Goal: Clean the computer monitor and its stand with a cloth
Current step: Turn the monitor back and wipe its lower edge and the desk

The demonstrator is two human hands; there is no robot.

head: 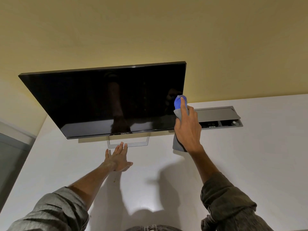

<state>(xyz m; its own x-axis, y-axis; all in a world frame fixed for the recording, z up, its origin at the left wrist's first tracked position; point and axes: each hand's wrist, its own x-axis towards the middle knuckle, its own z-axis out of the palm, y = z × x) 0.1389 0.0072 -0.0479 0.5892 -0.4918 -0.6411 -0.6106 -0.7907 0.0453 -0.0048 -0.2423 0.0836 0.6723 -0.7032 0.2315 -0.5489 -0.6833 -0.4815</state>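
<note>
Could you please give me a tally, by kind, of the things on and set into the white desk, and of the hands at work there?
Monitors: 1, monitor on its stand
Cloths: 1, cloth, held against the screen by the right hand
Hands: 2, with the left hand flat on the desk
Cable hatches: 1, cable hatch
Total: 5

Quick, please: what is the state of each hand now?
Left hand: open, flat on the desk.
Right hand: grip closed on the cloth, at the monitor.
</note>
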